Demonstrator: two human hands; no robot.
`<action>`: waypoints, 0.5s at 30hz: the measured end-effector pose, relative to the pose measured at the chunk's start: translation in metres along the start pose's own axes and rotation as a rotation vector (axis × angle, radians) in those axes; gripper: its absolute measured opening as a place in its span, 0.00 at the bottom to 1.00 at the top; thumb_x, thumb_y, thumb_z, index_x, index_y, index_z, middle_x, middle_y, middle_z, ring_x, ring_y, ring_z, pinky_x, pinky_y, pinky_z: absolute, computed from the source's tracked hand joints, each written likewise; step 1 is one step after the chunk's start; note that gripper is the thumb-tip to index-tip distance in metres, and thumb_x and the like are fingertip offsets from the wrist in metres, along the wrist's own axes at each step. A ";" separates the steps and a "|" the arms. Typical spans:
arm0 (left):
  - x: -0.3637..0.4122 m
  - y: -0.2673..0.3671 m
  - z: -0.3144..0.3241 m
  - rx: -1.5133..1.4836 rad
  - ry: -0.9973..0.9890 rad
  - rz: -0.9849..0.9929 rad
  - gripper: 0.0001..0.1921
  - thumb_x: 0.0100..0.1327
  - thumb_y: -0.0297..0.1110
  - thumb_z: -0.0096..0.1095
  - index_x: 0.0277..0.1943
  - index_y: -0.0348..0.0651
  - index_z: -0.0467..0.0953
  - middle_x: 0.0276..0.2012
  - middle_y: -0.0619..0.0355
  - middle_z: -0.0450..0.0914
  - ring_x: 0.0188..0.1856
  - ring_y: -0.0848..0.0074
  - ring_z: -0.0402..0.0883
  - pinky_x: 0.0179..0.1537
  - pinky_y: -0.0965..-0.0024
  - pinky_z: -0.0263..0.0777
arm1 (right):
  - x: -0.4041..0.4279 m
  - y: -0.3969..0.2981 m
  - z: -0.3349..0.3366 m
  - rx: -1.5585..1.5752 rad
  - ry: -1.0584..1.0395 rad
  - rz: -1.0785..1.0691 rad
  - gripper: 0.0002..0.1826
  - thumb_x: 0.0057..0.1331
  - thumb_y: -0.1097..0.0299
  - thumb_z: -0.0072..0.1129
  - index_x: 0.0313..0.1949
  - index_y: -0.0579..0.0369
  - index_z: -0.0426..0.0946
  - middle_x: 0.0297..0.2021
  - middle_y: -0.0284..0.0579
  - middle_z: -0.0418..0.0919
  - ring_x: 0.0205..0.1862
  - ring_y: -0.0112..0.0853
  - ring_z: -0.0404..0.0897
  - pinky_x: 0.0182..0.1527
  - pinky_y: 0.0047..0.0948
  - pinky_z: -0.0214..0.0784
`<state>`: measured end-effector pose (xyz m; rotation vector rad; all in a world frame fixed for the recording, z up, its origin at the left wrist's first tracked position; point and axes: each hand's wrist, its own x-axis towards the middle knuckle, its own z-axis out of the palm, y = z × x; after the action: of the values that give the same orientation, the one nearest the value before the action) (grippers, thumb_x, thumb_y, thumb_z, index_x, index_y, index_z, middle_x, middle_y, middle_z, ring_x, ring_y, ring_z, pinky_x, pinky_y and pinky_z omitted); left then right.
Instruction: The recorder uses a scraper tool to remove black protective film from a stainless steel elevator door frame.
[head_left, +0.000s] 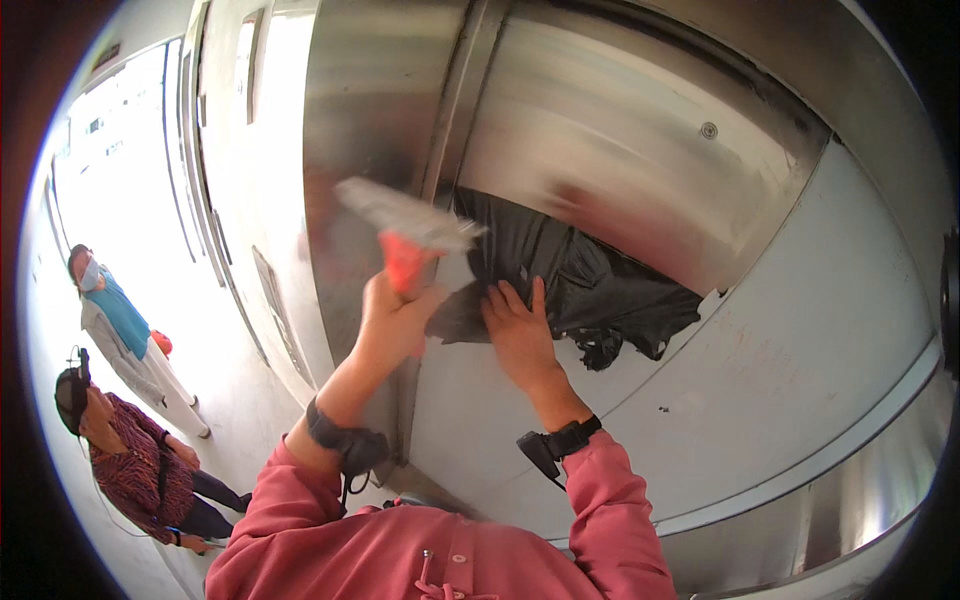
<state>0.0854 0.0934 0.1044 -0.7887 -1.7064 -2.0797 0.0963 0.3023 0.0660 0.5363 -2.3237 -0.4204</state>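
My left hand (390, 315) grips the red handle of a wide-headed hand tool (409, 217). Motion blur hides whether its long pale head is a brush or a blade. To its right, my right hand (519, 322) presses on a crumpled black plastic bag (600, 277), fingers spread. The bag stretches along the lower edge of a shiny stainless-steel panel (622, 112) and over part of a pale grey surface (720, 405). Its torn, ragged edge hangs nearest me. Both wrists wear black strapped devices.
A steel upright (457, 97) divides the metal panels. On the left, beside a bright doorway (127, 150), stand a person in a mask (120, 307) and a person in a patterned shirt (135, 457) with head-worn gear. A grey rail (817, 457) curves along the lower right.
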 end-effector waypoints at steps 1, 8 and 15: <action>0.008 -0.001 0.008 0.102 -0.095 -0.069 0.23 0.60 0.21 0.58 0.59 0.35 0.71 0.48 0.56 0.78 0.49 0.78 0.75 0.45 0.76 0.67 | 0.000 -0.002 -0.004 0.020 0.008 0.003 0.20 0.58 0.74 0.49 0.52 0.60 0.76 0.54 0.46 0.75 0.63 0.39 0.68 0.68 0.64 0.41; 0.035 -0.080 0.045 -0.079 -0.161 -0.259 0.23 0.59 0.27 0.63 0.59 0.37 0.72 0.39 0.61 0.76 0.42 0.79 0.73 0.47 0.72 0.68 | -0.007 -0.002 0.008 0.161 0.086 0.065 0.22 0.57 0.76 0.50 0.54 0.60 0.74 0.56 0.44 0.73 0.64 0.38 0.67 0.69 0.62 0.41; 0.019 -0.102 0.055 -0.140 -0.042 -0.282 0.19 0.60 0.26 0.64 0.55 0.37 0.75 0.38 0.64 0.76 0.41 0.81 0.72 0.46 0.76 0.66 | -0.014 -0.005 0.005 0.219 0.017 0.076 0.23 0.61 0.73 0.49 0.57 0.55 0.73 0.58 0.41 0.72 0.66 0.33 0.64 0.71 0.60 0.35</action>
<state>0.0223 0.1711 0.0430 -0.6672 -1.7984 -2.4075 0.1035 0.3051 0.0527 0.5512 -2.3797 -0.1254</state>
